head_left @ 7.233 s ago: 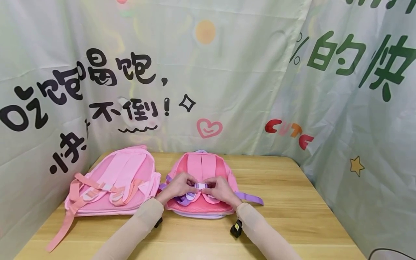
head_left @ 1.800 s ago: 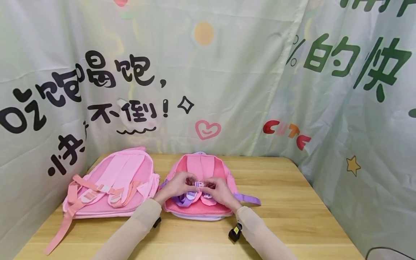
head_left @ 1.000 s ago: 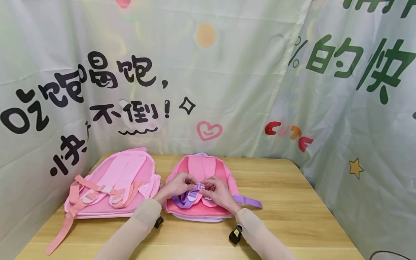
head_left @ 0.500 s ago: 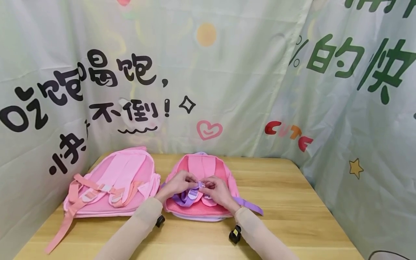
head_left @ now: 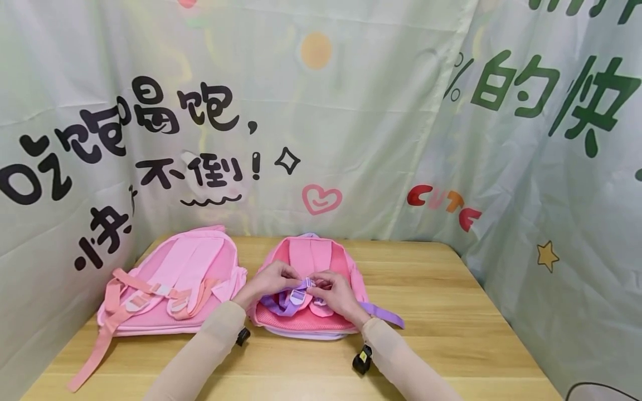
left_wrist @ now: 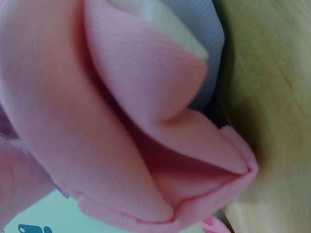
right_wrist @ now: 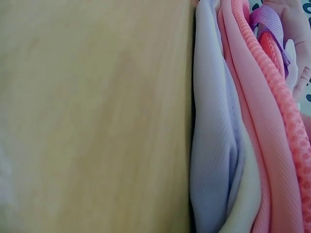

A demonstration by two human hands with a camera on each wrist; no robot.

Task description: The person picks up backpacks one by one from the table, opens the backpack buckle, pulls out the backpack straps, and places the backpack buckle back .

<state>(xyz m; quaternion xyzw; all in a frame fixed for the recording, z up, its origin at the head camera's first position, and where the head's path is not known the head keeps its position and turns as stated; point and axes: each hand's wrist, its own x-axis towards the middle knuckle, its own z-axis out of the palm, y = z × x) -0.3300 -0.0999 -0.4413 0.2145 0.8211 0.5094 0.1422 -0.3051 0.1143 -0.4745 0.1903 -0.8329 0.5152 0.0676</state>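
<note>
A pink backpack with lilac edges [head_left: 281, 320] lies back panel up on the table, its shoulder straps drawn to the middle. Over it, my left hand [head_left: 273, 279] pinches a purple webbing strap [head_left: 301, 284] just left of a small white buckle [head_left: 308, 282]. At the buckle's right side, the thumb and fingers of my right hand [head_left: 338, 291] grip it. A white strap adjuster [head_left: 297, 297] sits below the buckle. In the left wrist view the bag's pink side [left_wrist: 146, 87] hides most of the hand. Part of a hand [right_wrist: 291, 24] shows beyond the bag's edge in the right wrist view.
A second, lighter pink backpack [head_left: 188, 250] lies to the left, with peach straps [head_left: 102, 351] fastened across it and one end trailing forward. The wooden table [head_left: 431, 312] extends right. Printed curtains [head_left: 371, 139] stand behind and at both sides.
The white buckle, earlier held level between both hands, is now turned with purple webbing showing beside it. My left hand has slid slightly left along the strap; the right stays at the buckle.
</note>
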